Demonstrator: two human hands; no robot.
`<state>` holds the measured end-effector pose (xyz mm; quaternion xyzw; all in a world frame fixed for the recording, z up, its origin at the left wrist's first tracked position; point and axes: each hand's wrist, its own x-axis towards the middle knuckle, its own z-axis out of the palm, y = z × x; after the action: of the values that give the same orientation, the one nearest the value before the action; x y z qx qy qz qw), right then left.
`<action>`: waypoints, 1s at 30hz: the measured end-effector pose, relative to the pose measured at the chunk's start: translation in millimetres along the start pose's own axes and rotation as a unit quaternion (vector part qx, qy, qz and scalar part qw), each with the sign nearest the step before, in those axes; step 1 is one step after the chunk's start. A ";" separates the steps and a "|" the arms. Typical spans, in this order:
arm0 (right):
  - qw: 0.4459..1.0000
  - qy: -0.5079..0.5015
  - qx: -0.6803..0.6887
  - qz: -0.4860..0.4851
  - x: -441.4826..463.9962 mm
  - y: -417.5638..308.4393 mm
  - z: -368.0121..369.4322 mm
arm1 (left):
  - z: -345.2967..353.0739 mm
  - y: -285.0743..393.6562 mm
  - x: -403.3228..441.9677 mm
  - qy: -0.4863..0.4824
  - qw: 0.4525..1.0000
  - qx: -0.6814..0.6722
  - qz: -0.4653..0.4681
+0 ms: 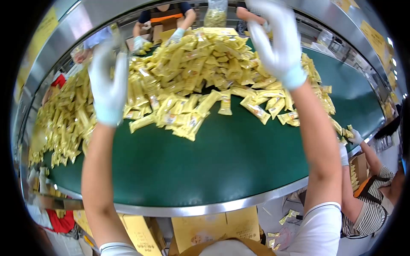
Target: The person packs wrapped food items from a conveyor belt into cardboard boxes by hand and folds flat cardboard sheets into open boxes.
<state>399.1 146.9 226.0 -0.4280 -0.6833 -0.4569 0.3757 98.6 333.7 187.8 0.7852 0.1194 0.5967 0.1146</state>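
My left hand (pixel 107 83), in a white glove with a pale blue cuff, is raised over the left part of a big heap of yellow wrapped snack packets (pixel 200 64). Its thumb and fingers stand apart and nothing shows in it. Further right, my right hand (pixel 279 49), gloved the same way, is lifted high above the heap's right side. Its fingers are stretched out, slightly blurred by motion, with no packet visible in them. Several packets lie loose along the near side of the heap, on the green conveyor belt (pixel 205 166).
A metal rim (pixel 196 210) edges the belt on my side. Cardboard boxes (pixel 218 228) stand below it. Across the belt, a person's gloved hands (pixel 175 36) touch the heap near a clear bag (pixel 215 15). At right, a person in stripes (pixel 367 205) handles packets.
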 end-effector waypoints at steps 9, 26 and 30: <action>0.720 -0.304 -0.107 0.614 -430.4 125.9 -63.3 | -11.6 -240.5 -254.4 -0.201 0.898 0.092 -0.379; 0.738 -0.443 -0.012 0.509 -292.6 -50.2 137.9 | 158.5 -126.2 -217.8 -0.402 0.870 0.119 -0.259; 0.794 -0.404 0.008 0.454 -286.3 -95.7 119.8 | 131.2 -85.4 -222.0 -0.386 0.888 0.097 -0.228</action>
<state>396.2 170.4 -97.9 -0.8319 -0.5033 -0.0140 0.2333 163.3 337.5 -76.0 0.9121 0.2988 0.1890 0.2075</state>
